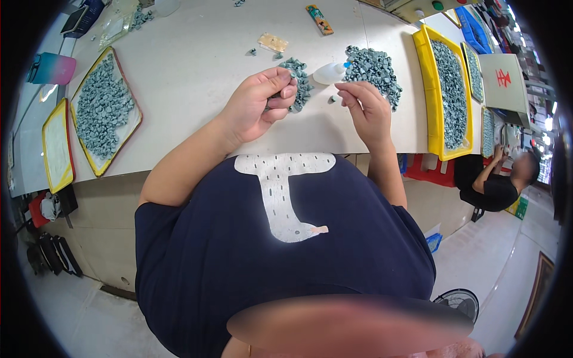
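My left hand (261, 102) is closed over the table, its thumb and forefinger pinching a small grey-green piece (293, 76) that mostly hides between the fingertips. Behind it lies a loose pile of the same small grey-green pieces (303, 89). My right hand (369, 113) hovers to the right, fingers stretched forward and thumb a little apart, with nothing visible in it. A single piece sits on the table just left of its thumb. Between the hands and farther back, a white squeeze bottle (327, 74) with a blue tip lies against a second, bigger pile (377, 73).
At left stands a yellow-rimmed tray (82, 128) of pieces, beside another tray (58, 146) and a pink-blue bottle (55, 68). A yellow bin (467, 128) of pieces is at right. Farther back lie a beige packet (273, 42) and a colourful packet (319, 19). Another person (489, 185) works at far right.
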Demonstrator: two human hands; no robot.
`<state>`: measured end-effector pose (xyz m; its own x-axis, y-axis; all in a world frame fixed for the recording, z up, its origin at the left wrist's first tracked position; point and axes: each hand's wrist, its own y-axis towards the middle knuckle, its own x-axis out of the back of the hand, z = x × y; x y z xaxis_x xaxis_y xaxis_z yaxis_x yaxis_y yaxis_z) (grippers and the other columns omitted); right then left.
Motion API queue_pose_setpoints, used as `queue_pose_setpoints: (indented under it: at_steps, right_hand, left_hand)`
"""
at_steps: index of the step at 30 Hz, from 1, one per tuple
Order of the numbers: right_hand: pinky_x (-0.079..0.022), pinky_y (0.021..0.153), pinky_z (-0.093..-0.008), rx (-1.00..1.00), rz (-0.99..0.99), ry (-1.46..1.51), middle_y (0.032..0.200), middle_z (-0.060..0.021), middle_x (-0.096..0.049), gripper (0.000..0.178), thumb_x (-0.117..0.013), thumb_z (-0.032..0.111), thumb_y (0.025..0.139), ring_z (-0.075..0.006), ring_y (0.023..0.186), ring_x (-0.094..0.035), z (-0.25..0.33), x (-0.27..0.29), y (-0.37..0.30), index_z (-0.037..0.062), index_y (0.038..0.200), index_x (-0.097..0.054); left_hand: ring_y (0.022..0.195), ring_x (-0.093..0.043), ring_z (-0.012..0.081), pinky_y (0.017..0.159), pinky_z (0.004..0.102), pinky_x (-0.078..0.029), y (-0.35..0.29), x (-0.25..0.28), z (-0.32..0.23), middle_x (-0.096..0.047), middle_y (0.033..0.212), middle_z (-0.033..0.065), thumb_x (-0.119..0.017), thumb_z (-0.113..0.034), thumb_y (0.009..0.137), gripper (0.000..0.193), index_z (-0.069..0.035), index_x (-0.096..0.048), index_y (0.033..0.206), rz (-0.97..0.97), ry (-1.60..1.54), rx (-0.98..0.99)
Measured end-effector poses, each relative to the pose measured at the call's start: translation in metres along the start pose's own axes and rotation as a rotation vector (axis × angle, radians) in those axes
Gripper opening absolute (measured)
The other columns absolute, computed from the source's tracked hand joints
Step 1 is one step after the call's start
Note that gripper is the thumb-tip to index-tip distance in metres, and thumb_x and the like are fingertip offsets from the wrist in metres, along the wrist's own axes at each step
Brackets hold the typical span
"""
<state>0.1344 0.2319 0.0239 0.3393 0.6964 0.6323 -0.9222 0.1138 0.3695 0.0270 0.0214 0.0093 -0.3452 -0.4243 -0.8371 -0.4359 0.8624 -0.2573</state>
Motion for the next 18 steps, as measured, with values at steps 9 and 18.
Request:
queue_pose_setpoints:
  at_steps: [9,18]
  right_hand:
    - [-0.052,0.069,-0.0343,-0.044,0.131,-0.312,0.089,-0.0117,-0.063,0.015,-0.067,0.005,0.08,-0.0276,0.078,-0.063,-0.019,-0.01,-0.018,0.0007,0.094,-0.067]
    - [-0.051,0.065,-0.0272,-0.176,0.095,0.024,0.086,-0.0081,-0.064,0.016,-0.068,0.0,0.079,-0.015,0.073,-0.063,-0.002,-0.015,-0.014,-0.0008,0.094,-0.065]
  left_hand:
    - [0.059,-0.034,0.0037,0.042,0.0158,-0.023,0.003,0.001,0.003,-0.047,0.076,-0.0008,-0.048,-0.015,0.098,0.012,-0.003,-0.051,0.096,-0.022,0.008,0.032]
    - [0.057,-0.032,0.0036,0.043,0.0171,-0.023,0.001,-0.001,0.002,-0.047,0.076,-0.0009,-0.049,-0.016,0.098,0.013,-0.004,-0.051,0.094,-0.015,0.031,0.032]
